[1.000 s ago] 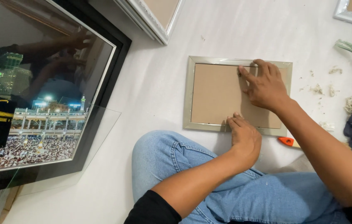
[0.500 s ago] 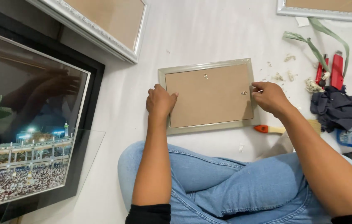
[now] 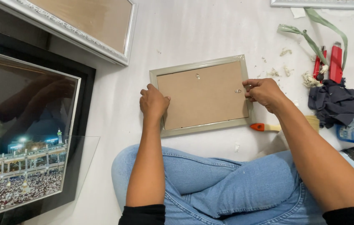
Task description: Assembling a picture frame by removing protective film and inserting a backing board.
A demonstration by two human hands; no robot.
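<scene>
Grey-green picture frame face-down on white floor

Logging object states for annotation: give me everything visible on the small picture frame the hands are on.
The small picture frame lies face down and flat on the white floor, slightly rotated. Its rim is pale grey-green with a light sheen; the back is a brown fibreboard-like panel carrying two small metal fittings. The left hand presses on its left edge, and the right hand pinches at the right edge near one fitting.

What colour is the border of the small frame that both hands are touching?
The small frame has a pale grey-green border around a brown backing board, seen in the head view.
</scene>
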